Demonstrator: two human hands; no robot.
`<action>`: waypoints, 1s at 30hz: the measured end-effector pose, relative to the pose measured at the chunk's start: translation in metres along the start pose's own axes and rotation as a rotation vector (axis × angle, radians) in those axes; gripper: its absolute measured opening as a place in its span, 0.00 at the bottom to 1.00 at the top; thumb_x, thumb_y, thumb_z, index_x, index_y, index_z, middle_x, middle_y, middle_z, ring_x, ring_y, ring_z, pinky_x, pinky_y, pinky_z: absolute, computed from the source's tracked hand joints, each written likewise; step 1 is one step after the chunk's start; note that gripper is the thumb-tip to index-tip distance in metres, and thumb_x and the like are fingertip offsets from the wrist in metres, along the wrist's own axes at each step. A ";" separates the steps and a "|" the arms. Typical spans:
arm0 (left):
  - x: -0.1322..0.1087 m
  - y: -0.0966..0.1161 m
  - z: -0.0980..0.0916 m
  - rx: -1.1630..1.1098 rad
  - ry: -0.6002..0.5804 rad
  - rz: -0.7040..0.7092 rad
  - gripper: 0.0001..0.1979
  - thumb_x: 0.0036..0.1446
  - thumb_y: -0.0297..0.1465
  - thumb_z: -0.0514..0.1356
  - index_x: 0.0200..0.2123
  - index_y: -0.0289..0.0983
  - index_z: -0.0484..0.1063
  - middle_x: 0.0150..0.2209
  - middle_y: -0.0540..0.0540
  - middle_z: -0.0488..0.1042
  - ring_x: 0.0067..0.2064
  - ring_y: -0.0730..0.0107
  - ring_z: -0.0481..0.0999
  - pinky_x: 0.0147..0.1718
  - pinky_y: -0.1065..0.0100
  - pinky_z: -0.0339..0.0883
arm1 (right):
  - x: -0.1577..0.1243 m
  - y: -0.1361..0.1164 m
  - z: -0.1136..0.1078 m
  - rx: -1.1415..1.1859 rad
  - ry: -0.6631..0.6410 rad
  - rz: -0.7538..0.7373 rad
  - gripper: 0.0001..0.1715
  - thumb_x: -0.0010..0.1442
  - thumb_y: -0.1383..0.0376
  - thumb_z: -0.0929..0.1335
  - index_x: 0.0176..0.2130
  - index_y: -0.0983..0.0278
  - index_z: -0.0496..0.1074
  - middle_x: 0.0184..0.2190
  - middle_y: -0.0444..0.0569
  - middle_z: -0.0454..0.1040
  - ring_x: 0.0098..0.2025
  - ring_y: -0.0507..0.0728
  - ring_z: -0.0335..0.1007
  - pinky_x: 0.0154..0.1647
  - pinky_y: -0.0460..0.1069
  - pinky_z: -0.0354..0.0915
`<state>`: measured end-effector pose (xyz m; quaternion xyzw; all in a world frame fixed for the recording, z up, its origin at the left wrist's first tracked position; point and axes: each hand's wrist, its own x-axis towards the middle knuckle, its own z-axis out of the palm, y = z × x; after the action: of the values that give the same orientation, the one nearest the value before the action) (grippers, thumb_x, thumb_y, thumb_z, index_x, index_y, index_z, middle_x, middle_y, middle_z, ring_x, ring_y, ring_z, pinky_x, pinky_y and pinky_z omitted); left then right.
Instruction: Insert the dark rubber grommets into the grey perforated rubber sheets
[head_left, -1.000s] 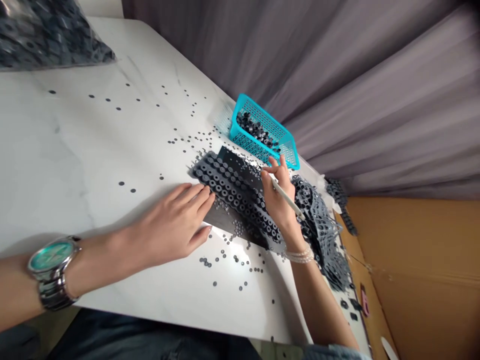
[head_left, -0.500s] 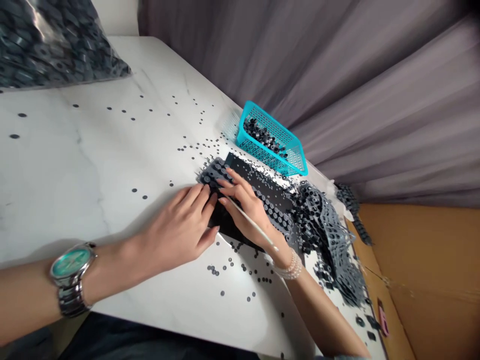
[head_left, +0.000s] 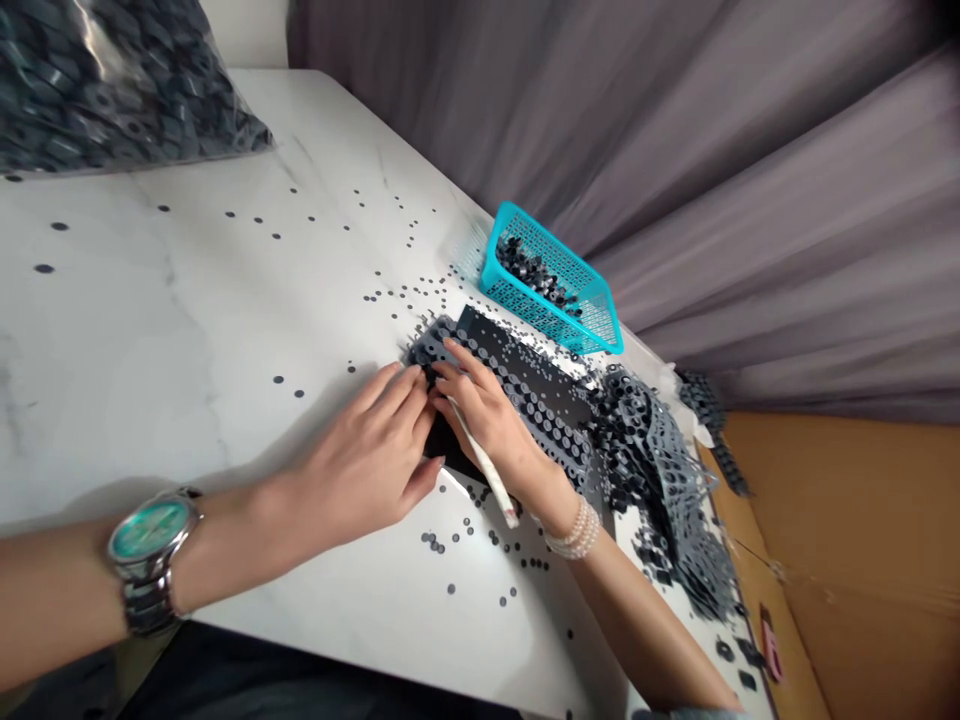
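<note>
A dark grey rubber sheet with rows of round studs (head_left: 551,425) lies on a black board (head_left: 517,352). My left hand (head_left: 367,445) rests palm down at the sheet's near left end, fingers stretched out and thumb apart. Its fingertips touch or nearly touch the sheet; the exact contact is hidden. Over the sheet, my right hand (head_left: 487,420) grips a thin white stick (head_left: 487,470) between thumb and fingers. The stick's free end slants toward me below the palm, while its working tip is hidden under the fingers. Small dark discs (head_left: 439,545) lie scattered around the board.
A turquoise basket (head_left: 555,315) with small dark parts stands behind the board. Right of it lies a heap of grey rubber webbing (head_left: 675,490). A clear bag of dark parts (head_left: 135,100) sits at the far left. A pink-handled cutter (head_left: 771,645) lies at the right edge.
My right hand has turned, and the stick's free end has swung down and left, away from the wrist. More studs show beside the right fingers. My left hand stays nearly in place.
</note>
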<state>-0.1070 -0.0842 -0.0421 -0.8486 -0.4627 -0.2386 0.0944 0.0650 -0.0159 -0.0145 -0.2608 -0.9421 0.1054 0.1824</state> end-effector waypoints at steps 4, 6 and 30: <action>0.001 0.001 0.002 -0.005 -0.015 -0.012 0.29 0.62 0.38 0.53 0.53 0.16 0.73 0.52 0.23 0.75 0.57 0.39 0.72 0.63 0.46 0.59 | -0.001 0.004 0.002 0.041 0.174 0.035 0.12 0.72 0.68 0.56 0.47 0.60 0.66 0.58 0.55 0.71 0.70 0.59 0.57 0.68 0.61 0.65; 0.002 0.001 0.002 -0.011 -0.030 -0.009 0.30 0.62 0.37 0.53 0.55 0.15 0.72 0.52 0.22 0.75 0.58 0.38 0.71 0.63 0.46 0.59 | -0.004 0.008 -0.003 0.014 0.341 0.172 0.13 0.72 0.67 0.57 0.50 0.58 0.66 0.62 0.55 0.66 0.67 0.59 0.62 0.65 0.61 0.67; 0.000 0.001 0.001 -0.011 -0.069 -0.002 0.27 0.63 0.36 0.53 0.52 0.17 0.74 0.50 0.24 0.76 0.59 0.37 0.70 0.63 0.45 0.57 | 0.012 0.011 0.000 -0.046 0.013 -0.002 0.12 0.72 0.64 0.60 0.50 0.62 0.70 0.56 0.58 0.74 0.72 0.61 0.53 0.63 0.63 0.65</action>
<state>-0.1060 -0.0847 -0.0426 -0.8564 -0.4651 -0.2117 0.0734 0.0600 -0.0002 -0.0141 -0.2646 -0.9434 0.0818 0.1827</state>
